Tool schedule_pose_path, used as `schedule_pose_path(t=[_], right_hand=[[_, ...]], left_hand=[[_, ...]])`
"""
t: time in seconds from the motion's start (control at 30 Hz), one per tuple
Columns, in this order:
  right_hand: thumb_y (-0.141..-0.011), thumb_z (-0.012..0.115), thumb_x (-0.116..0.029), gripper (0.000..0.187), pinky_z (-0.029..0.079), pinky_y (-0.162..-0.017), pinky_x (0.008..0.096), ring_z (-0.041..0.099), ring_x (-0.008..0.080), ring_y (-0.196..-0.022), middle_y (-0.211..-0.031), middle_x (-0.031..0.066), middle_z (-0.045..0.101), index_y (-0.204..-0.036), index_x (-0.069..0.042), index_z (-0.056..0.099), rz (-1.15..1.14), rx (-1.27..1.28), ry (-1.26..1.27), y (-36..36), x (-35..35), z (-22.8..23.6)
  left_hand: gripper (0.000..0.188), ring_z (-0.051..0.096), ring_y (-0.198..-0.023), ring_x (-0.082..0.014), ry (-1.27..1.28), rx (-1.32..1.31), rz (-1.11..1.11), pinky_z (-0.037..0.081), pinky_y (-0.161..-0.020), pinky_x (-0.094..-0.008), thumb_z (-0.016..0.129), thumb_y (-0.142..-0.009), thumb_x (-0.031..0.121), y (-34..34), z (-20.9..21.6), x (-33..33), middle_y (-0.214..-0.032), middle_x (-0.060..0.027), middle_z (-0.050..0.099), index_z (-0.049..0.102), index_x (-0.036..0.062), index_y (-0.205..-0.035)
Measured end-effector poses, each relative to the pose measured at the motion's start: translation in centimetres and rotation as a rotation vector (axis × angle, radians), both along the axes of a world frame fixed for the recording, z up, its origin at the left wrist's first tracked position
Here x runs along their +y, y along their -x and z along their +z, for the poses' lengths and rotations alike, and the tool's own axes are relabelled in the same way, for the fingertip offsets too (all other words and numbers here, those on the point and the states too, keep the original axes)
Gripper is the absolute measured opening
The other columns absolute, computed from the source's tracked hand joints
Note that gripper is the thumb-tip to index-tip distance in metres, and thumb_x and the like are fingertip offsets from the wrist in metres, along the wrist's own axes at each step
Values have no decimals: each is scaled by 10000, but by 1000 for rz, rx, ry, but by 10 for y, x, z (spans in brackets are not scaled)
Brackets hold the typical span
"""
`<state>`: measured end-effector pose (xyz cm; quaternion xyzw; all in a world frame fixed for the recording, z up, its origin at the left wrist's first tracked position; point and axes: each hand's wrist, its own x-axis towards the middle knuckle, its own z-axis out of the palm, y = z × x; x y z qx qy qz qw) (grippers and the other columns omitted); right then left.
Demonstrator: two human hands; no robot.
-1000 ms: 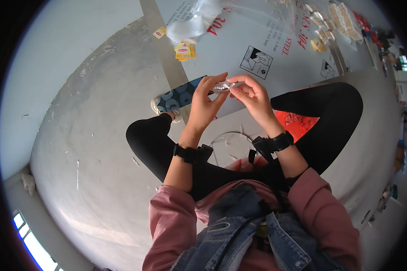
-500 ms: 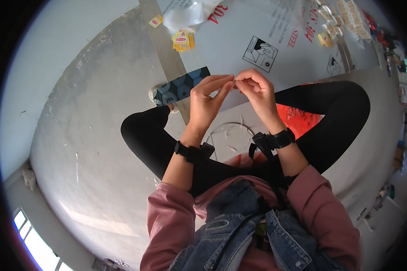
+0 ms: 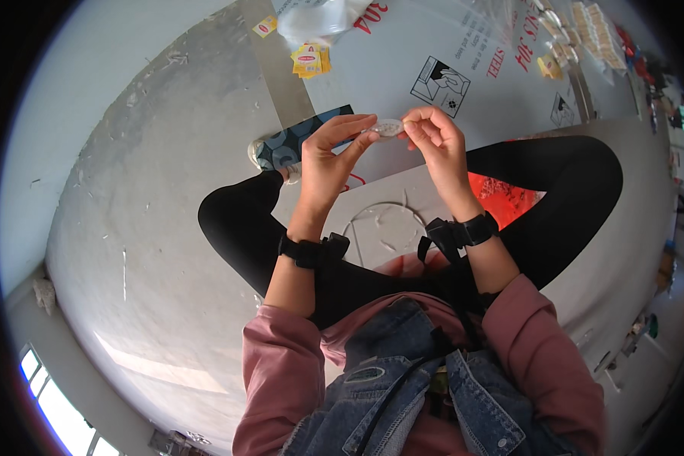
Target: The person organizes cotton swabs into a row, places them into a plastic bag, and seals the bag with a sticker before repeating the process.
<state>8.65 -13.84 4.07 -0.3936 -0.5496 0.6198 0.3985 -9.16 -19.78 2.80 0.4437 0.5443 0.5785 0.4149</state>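
Both hands meet in front of the person's chest over a small, flat, pale oval piece, which is pinched between them and held up above the lap. The left hand has its thumb and forefinger closed on the oval piece's left end, the other fingers curved loosely above it. The right hand nips the right end with thumb and fingertips drawn tight together, so the piece bridges the two hands. Each wrist wears a black strap with a small black box on it, the left strap and the right strap both just above pushed-up pink sleeves. Below the hands the person sits cross-legged in black trousers, with a white sheet marked with an embossed circle lying across the lap. A dark blue patterned shoe shows just behind the left hand. Further out lies a large white printed sheet on the grey concrete floor, with small yellow packets and a crumpled clear plastic bag near its far edge.
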Motion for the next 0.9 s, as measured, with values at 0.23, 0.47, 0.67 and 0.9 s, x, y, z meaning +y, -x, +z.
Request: schedule_pose_path(t=[0.23, 0.47, 0.67, 0.9], right_hand=[[-984, 609, -40, 45, 502, -727, 253, 619, 113, -854, -958, 28, 600, -979, -6, 580, 33, -66, -207, 3, 0, -6], [-950, 615, 10, 47, 522, -701, 266, 607, 151, -818, -938, 61, 572, -975, 1, 576, 18, -245, -393, 5, 1, -14], [-984, 581, -1, 30, 524, -740, 265, 605, 134, -830, -960, 57, 569, -986, 11, 554, 15, -121, -281, 6, 1, -9], [-970, 601, 4, 34, 518, -738, 253, 598, 121, -820, -972, 54, 572, -992, 9, 575, 54, -108, -227, 7, 3, -4]], left_hand=[[196, 660, -931, -124, -40, 87, 6, 533, -824, -250, 755, -866, 30, -4, 4, 4, -1021, -72, 704, 761, 9, -1061], [157, 671, -852, -148, -57, 227, 107, 535, -760, -281, 772, -850, 50, -11, -3, 7, -968, -69, 718, 774, 21, -1004], [225, 651, -961, -134, 64, -430, 97, 527, -843, -296, 762, -893, 110, -7, 2, 6, -1110, -55, 715, 745, -4, -1087], [216, 634, -905, -145, -100, 204, 60, 520, -782, -274, 805, -794, 14, -2, -4, 5, -960, -51, 677, 788, 53, -1005]])
